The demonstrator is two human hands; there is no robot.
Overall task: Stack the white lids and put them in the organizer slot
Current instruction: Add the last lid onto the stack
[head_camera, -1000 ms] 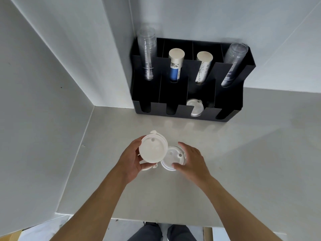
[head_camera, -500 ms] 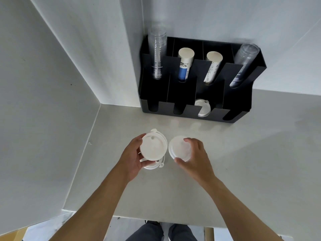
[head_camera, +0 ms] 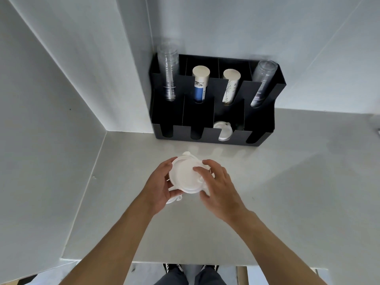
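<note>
A pale grey countertop (head_camera: 287, 192) runs into a corner formed by white walls (head_camera: 61, 89). At the back, a stack of clear plastic cups (head_camera: 168, 73) leans at the far left, and a second clear stack (head_camera: 262, 83) tilts at the far right. Between them stand two tubes of paper cups: one with a blue band (head_camera: 199, 85), one with a faint grey print (head_camera: 230, 87) (the print itself is too small to read). Below the counter's front edge, dark trousers (head_camera: 191, 277) and black shoes with white stripes (head_camera: 171, 268) show against a light floor.
</note>
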